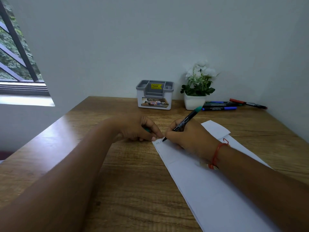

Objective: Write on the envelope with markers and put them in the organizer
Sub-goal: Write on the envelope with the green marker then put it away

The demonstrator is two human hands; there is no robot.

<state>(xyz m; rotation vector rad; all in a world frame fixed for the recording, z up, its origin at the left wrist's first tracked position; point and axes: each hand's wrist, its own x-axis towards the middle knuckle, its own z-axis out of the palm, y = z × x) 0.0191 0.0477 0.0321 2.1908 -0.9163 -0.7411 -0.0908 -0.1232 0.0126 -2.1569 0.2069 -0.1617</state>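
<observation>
Fingers of the right hand (189,137) grasp the marker (184,123), its tip on the envelope (209,190) in front of the organizer (154,97) and its green end slanting up toward it. Fingers of the left hand (136,128) are clenched on a green cap (147,130). Spare markers (220,106) lie on the worktop (133,181) right of the organizer.

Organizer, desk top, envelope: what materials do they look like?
Organizer: looks like moulded plastic, white matte body with a grey insert; smooth rounded corners, stickers on it. Desk top: wood grain with a soft sheen by the window; solid wood or laminate, cannot tell. Envelope: thin white matte paper, lying flat with a visible fold seam.
</observation>
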